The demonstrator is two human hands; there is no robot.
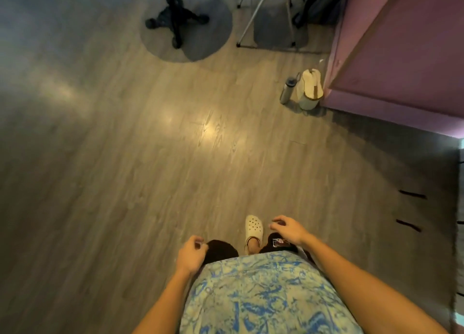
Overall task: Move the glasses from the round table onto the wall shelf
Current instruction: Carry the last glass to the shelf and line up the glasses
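Observation:
No glasses, round tabletop or wall shelf appear in the head view. Only a black pedestal table base (177, 20) stands on the floor at the top, its top out of frame. My left hand (190, 254) hangs low by my left hip, fingers loosely curled, holding nothing. My right hand (288, 229) hovers in front of my right thigh, fingers apart and bent, also holding nothing. I look straight down at my patterned blue shirt and one white clog (254, 229) on the wood floor.
A metal-legged chair (266, 15) stands at the top next to the table base. A pink cabinet (401, 65) fills the upper right, with a grey bottle (287, 90) and a cream bag (310, 90) on the floor at its corner. Wood floor (125, 145) spreads left and centre.

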